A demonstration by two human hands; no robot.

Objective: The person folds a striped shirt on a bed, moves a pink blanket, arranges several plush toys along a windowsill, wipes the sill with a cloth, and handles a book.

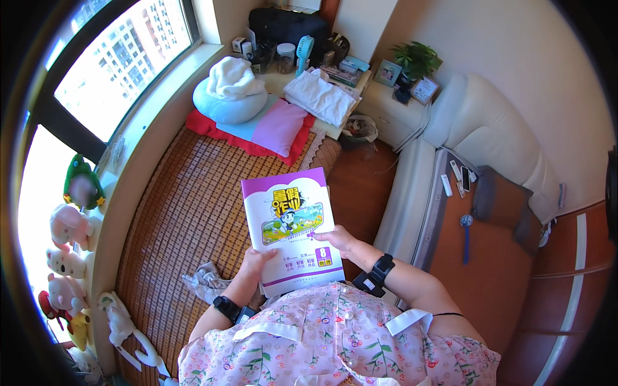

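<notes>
A purple and white workbook (292, 229) with a cartoon cover is held upright in front of my body, its printed face towards me. My left hand (258, 263) grips its lower left edge, thumb across the cover. At the right edge, my right hand (337, 239) has its thumb on the cover too; the fingers of both hands are hidden behind it. Other sheets or books may lie behind the workbook, but the cover hides them. A crumpled grey cloth (207, 281) lies on the woven mat (193, 202) beside my left forearm.
Stuffed toys (70, 227) line the window sill at left, with a long-limbed plush (118, 318) below. Pillows (280, 125) and a folded white cloth (321, 96) lie ahead. To the right stands a bed (487, 289) bearing remotes, a phone (465, 178) and a blue-handled stick (466, 241).
</notes>
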